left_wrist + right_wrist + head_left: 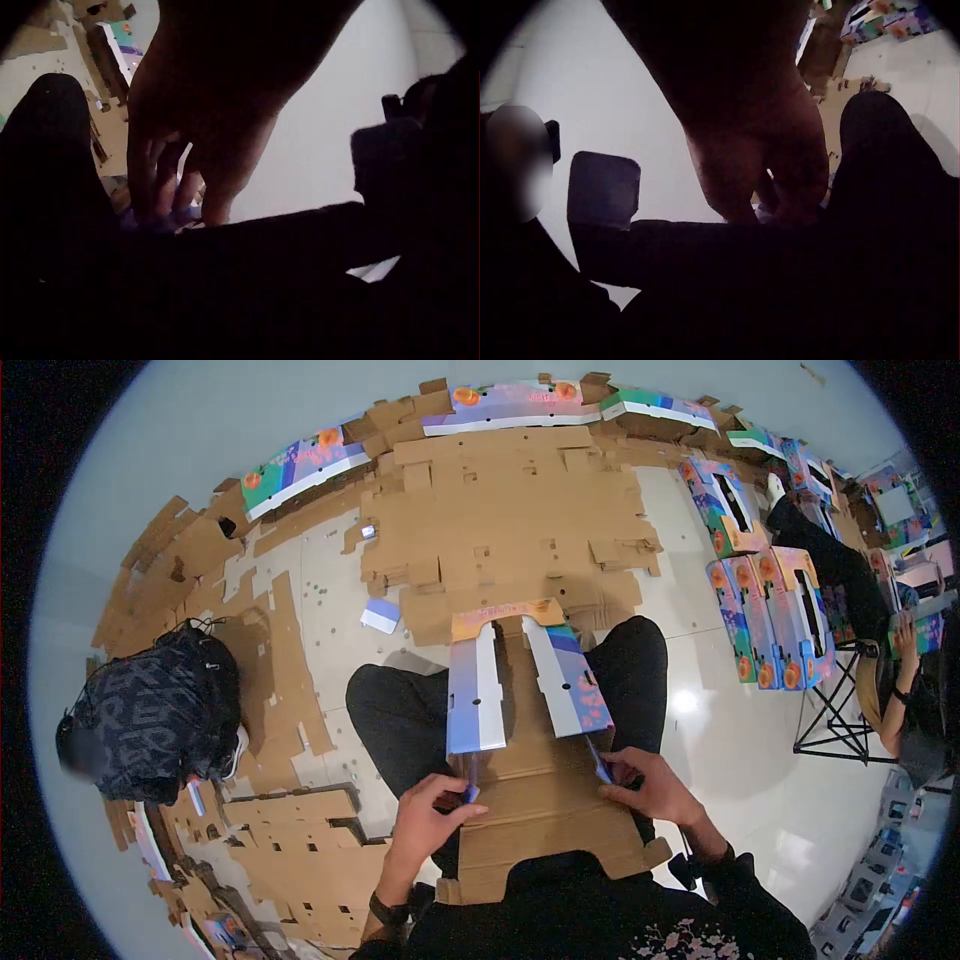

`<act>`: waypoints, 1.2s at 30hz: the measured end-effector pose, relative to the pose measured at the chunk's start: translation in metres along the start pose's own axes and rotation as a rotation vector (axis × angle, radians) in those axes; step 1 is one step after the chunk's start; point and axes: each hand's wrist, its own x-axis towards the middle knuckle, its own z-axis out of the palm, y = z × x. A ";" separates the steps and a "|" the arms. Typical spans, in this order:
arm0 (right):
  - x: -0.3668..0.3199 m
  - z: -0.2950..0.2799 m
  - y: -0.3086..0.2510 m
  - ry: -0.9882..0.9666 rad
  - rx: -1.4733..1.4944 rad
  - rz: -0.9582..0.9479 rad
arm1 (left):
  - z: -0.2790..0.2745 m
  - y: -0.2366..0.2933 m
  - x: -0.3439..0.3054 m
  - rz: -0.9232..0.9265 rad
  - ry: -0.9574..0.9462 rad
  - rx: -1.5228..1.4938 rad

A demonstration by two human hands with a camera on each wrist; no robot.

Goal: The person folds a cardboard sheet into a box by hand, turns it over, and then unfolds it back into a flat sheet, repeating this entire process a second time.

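Observation:
A partly folded cardboard box (575,685) lies between the person's legs, its printed side panels raised and its brown inner flap spread toward the body. The left hand (430,820) pinches a small blue-purple flap at the near end of the left panel. At the near end of the right panel, the right hand (655,788) pinches the matching flap. In the left wrist view the left hand (202,135) has its fingertips on a purplish edge, mostly dark. The right wrist view shows the right hand (761,161) with its fingertips largely hidden.
Flattened brown cardboard (510,510) covers the floor ahead. Printed boxes (740,620) stand at the right, near a seated person's leg and a black folding stool (845,725). A dark patterned backpack (165,710) sits at the left. Printed cartons (520,405) line the far edge.

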 end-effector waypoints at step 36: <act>0.141 0.028 0.105 0.407 0.504 0.283 | 0.025 -0.104 0.116 -0.356 0.282 -0.680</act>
